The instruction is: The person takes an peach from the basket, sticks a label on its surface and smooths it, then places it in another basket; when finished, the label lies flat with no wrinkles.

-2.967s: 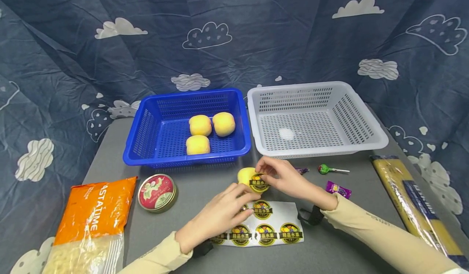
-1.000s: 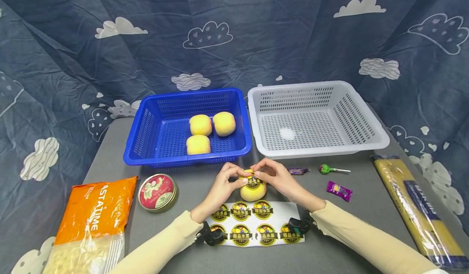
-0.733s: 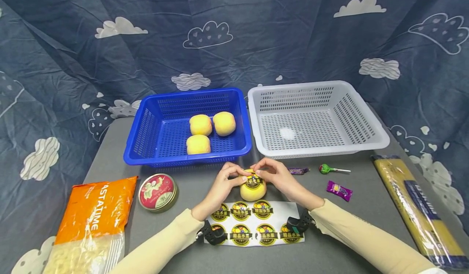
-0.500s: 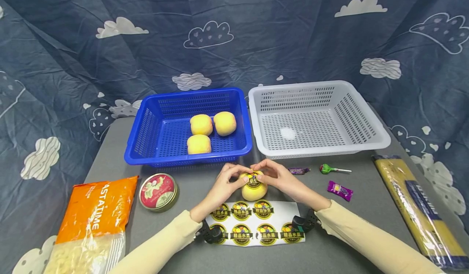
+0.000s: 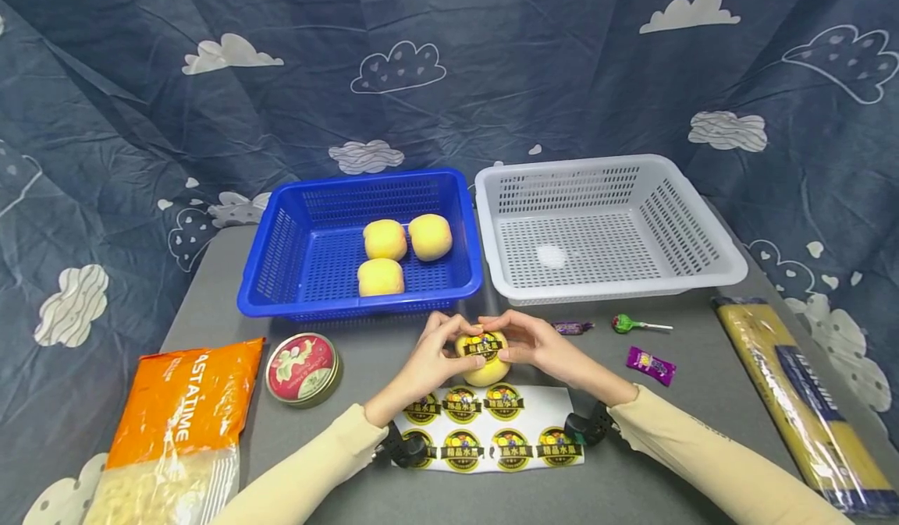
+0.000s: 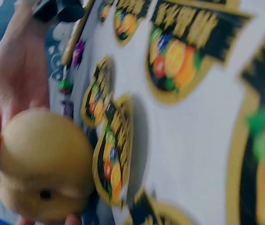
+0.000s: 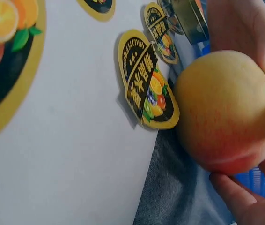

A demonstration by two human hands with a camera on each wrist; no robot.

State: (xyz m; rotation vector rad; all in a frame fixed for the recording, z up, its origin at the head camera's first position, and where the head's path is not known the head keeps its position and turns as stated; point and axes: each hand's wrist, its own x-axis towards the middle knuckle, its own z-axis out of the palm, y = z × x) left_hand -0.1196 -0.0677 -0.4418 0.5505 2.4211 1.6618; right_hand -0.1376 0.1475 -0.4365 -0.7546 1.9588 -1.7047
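Observation:
A yellow peach (image 5: 489, 374) sits at the back edge of the sticker sheet, between both hands. On its top lies a round black-and-gold fruit sticker (image 5: 481, 345). My left hand (image 5: 435, 353) grips the peach from the left, thumb at the sticker's lower edge. From the right, my right hand (image 5: 539, 347) holds the same fruit with curled fingers. The left wrist view shows a small dark hole in the peach (image 6: 43, 150); the right wrist view shows a reddish blush on the peach (image 7: 224, 110). The white sticker sheet (image 5: 544, 412) carries several more stickers, some with lifted edges.
Behind stand a blue basket (image 5: 365, 306) with 3 peaches and a white basket (image 5: 604, 283). A round red tin (image 5: 302, 367) and a pasta bag (image 5: 179, 423) lie left. Right are wrapped candies (image 5: 650, 364), a lollipop (image 5: 623, 323) and a spaghetti pack (image 5: 801, 400).
Three seconds ago my right hand held the sticker at the peach and my left hand was over the sheet. Now the sticker lies on the peach, and both hands have slid down around it.

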